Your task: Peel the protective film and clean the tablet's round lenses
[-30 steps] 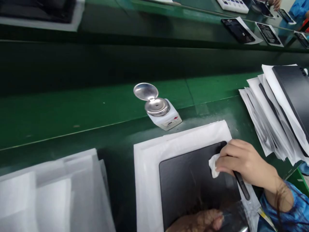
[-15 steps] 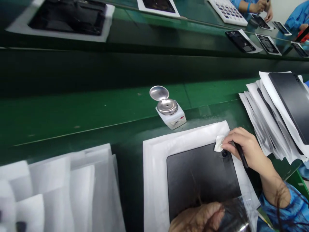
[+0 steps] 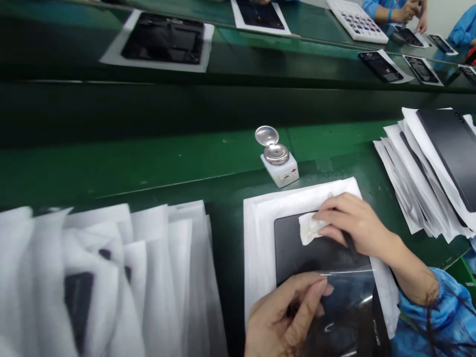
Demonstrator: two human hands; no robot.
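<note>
A dark tablet (image 3: 312, 253) lies back-up on a white foam sheet (image 3: 260, 233) in front of me. My right hand (image 3: 353, 223) presses a small white cloth (image 3: 309, 227) onto the tablet's far edge, and a thin black tool runs under its fingers. My left hand (image 3: 286, 312) pinches the edge of a clear plastic film (image 3: 345, 307) that covers the tablet's near part. A white bottle with a metal flip cap (image 3: 278, 161) stands open just beyond the foam sheet.
Several white foam sleeves with dark tablets (image 3: 111, 277) fan out at the left. A stack of tablets on white sheets (image 3: 435, 168) lies at the right. Beyond, a green conveyor (image 3: 223, 54) carries open devices on sheets. Other people's hands (image 3: 409, 10) are at the far right.
The view has shifted left and up. My right hand slid the cloth left along the tablet's far edge. My left hand rose into view, lifting the clear film.
</note>
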